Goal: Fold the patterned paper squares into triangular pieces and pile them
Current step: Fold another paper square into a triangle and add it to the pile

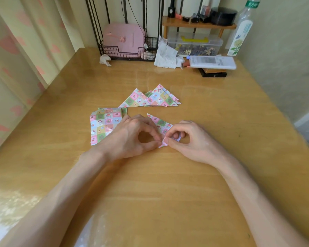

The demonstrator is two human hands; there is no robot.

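Note:
A patterned paper piece (pixel 161 124) lies folded on the wooden table (pixel 168 184) between my hands, its point aimed up and left. My left hand (pixel 132 136) pinches its near corner with thumb and forefinger. My right hand (pixel 191 138) pinches the same corner from the right, and a bit of the paper's white underside shows under the fingers. A stack of unfolded patterned squares (pixel 103 123) sits just left of my left hand, partly covered by it. Behind lies a pile of folded triangles (pixel 150 98), fanned and overlapping.
At the table's back stand a black wire basket (pixel 127 50) with a pink case, crumpled tissues (pixel 165 55), a clear plastic box (pixel 194 43), a tall bottle (pixel 241 31), a lying tube (pixel 210 62) and a small wooden shelf (pixel 198 24). A curtain hangs left.

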